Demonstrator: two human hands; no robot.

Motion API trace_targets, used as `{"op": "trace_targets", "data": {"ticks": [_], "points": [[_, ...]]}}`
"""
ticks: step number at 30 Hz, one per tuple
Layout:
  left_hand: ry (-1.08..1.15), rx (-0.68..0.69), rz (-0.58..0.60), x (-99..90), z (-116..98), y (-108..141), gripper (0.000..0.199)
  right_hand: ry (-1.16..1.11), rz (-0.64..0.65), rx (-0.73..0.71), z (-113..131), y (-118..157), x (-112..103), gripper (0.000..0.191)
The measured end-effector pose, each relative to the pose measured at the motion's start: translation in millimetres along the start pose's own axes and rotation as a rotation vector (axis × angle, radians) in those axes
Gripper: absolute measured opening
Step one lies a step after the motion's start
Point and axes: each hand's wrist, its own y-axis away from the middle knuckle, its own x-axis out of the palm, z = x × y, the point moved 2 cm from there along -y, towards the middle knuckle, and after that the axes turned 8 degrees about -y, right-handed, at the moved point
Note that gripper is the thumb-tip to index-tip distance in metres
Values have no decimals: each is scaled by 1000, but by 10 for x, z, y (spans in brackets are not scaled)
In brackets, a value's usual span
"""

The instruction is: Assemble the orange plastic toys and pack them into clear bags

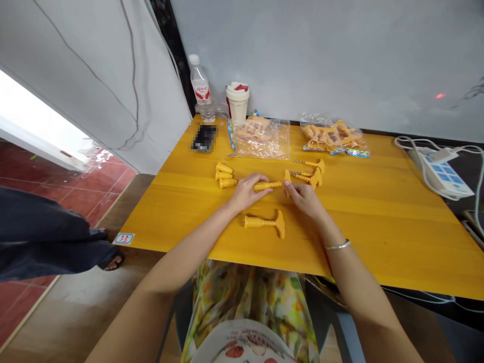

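Note:
My left hand (247, 193) is closed around the yellow sleeve (262, 186) of a plastic corkscrew. The T-shaped handle (286, 176) of that corkscrew is pinched in my right hand (302, 196). Sleeve and handle lie in one line, the ribbed shaft between them. Nearer to me on the table lies another corkscrew (264, 222) with a sleeve over its shaft. Several loose sleeves (224, 175) are grouped left of my left hand. Beyond my right hand lie several corkscrew handles (314, 176) with bare metal spirals pointing left.
On the yellow table (378, 222) are two clear bags (260, 136) of yellow parts, a blurred phone (204, 137), a water bottle (200, 88) and a lidded cup (238, 103). A power strip (444, 174) with cables lies at right. A person's legs (49, 237) show at left.

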Motion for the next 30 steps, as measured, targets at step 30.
{"op": "trace_targets", "data": {"ticks": [30], "points": [[-277,22,280,-156,-23,18,10,503,-405,-81,-322,-71,-472,39]]}}
